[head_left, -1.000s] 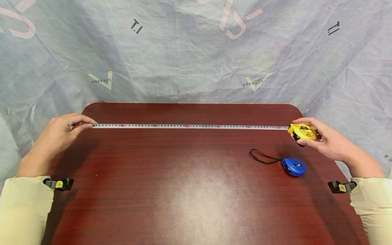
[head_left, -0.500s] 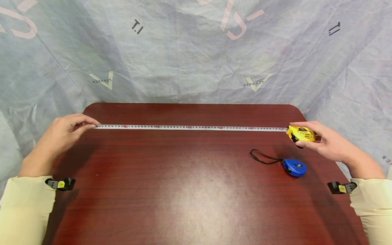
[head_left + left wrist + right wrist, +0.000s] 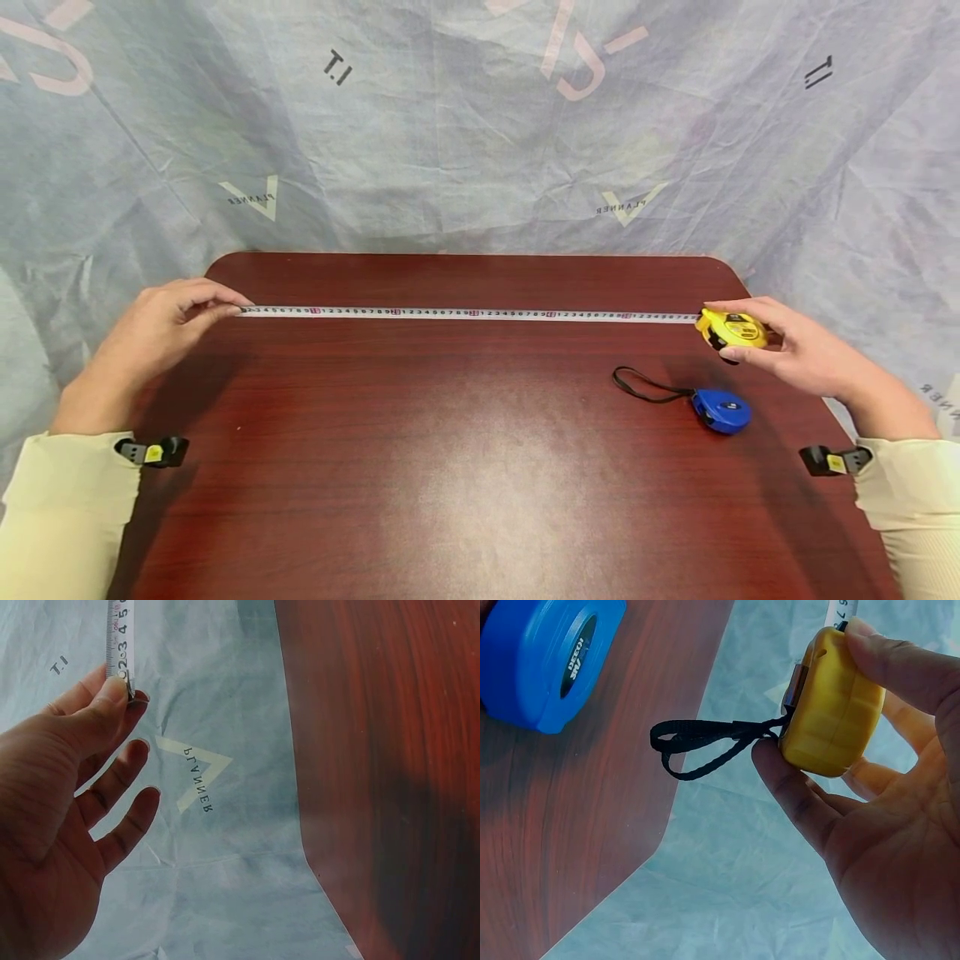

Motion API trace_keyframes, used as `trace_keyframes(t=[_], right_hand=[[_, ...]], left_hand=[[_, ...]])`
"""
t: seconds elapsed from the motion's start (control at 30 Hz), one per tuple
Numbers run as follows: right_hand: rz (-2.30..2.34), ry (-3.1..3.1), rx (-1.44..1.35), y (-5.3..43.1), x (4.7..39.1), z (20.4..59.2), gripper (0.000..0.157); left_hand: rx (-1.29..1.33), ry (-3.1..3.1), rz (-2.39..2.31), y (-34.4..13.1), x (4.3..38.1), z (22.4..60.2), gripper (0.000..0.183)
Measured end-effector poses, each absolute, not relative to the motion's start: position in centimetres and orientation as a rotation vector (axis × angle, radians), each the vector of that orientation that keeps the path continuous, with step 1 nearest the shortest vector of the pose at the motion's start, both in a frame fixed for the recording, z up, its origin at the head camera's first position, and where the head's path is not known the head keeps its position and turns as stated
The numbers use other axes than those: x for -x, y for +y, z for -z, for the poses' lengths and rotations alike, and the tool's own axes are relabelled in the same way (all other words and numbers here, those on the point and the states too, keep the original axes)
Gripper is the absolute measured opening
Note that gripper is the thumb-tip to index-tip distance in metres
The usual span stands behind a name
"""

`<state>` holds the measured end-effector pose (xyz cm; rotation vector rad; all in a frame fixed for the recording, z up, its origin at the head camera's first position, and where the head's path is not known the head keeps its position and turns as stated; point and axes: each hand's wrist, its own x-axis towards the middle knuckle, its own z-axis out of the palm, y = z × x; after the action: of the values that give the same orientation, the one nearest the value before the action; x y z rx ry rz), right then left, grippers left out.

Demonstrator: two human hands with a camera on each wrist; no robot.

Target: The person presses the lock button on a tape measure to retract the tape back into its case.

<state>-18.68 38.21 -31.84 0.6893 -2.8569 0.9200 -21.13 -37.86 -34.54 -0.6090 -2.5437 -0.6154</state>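
A steel tape measure is drawn out in a straight line above the table's far part. My left hand (image 3: 161, 329) pinches the free end of its white blade (image 3: 435, 313) between thumb and forefinger; the left wrist view shows the other fingers loosely bent and the first numbers beside the thumb. At the blade's other end, my right hand (image 3: 810, 346) grips the yellow case (image 3: 742, 330), with the thumb on one side and fingers on the other. From the case hangs a black wrist loop (image 3: 697, 729), seen in the right wrist view.
A blue tape measure (image 3: 722, 411) lies on the dark red table (image 3: 390, 467), just nearer than the right hand. Its black cord (image 3: 678, 389) stretches left. A pale printed cloth (image 3: 450, 142) hangs behind the table's far edge.
The left hand has shifted slightly right and the right hand slightly left with the yellow case. The blade between them is a little shorter. The blue tape measure has stayed put.
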Motion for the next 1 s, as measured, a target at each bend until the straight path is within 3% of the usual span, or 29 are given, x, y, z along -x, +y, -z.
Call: trace_keyframes(t=[1.0], right_hand=[[-0.897,-2.907,-0.714,37.0,19.0,30.1,0.067]], left_hand=[[0.693,-2.525,0.639,-36.9,21.1,33.4,0.039]])
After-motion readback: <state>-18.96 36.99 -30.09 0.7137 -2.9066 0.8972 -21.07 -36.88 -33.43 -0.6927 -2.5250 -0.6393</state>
